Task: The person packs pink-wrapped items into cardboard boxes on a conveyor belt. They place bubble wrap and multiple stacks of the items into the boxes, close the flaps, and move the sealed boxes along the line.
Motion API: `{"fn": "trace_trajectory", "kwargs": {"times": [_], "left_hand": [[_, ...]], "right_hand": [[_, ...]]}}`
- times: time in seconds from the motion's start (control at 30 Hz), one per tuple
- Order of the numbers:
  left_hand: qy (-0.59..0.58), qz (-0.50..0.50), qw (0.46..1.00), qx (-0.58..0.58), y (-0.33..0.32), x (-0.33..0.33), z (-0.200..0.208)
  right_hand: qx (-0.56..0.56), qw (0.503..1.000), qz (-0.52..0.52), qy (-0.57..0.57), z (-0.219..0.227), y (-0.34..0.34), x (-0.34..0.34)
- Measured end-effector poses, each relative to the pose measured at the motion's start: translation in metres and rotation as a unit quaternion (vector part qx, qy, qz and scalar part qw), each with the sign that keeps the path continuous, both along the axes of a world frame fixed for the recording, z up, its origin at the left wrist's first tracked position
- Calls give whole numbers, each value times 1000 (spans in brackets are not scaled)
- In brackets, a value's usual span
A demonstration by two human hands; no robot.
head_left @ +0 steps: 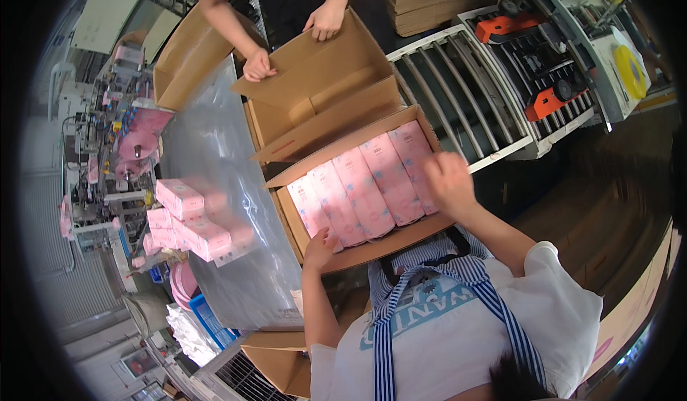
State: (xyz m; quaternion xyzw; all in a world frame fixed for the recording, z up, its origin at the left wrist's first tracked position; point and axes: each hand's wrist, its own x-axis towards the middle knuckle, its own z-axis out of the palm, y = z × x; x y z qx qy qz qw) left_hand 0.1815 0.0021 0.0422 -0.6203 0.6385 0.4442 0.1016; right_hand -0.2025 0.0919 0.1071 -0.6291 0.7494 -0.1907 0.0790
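Note:
An open cardboard box (386, 252) stands in front of me, filled with a row of several pink plastic-wrapped packs (361, 199) with blue marks. At the box's near left corner, my left hand (320, 248) rests against the end of a pack, its fingers stretched out and holding nothing. Over the right end of the box is my right hand (449, 185), smeared by motion, so its fingers are unclear. Just beyond, a second open cardboard box (325, 79) shows bare cardboard inside. Another person's hands (325, 21) touch its far edge.
Pink packs (204, 236) are stacked on the metal table (243, 186) at the left, beside a machine (129, 143) with pink rolls. A roller conveyor (458, 93) leads off to the right toward orange-fitted equipment (551, 100). Flat cardboard (436, 0) is piled at the back.

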Motion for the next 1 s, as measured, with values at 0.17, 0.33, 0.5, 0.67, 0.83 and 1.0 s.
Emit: {"fn": "trace_trajectory", "kwargs": {"times": [0.17, 0.33, 0.5, 0.67, 0.83, 1.0], "left_hand": [[-36, -16, 999, -14, -30, 19, -18], [-62, -64, 951, -297, -44, 54, -55], [109, 201, 965, -126, -48, 0, -46], [121, -192, 928, -297, -18, -119, 5], [-6, -370, 891, -262, -22, -170, -25], [98, -290, 941, -142, -72, -164, -31]], "right_hand": [[154, 985, -82, -18, -31, -24, -77], [134, 979, -155, 18, -12, -24, -122], [206, 948, -181, 159, -32, -23, -126], [326, 943, -9, -64, -57, 6, -112], [431, 858, 274, -62, 3, 28, -106], [316, 942, 62, -91, -59, -48, -114]]}}
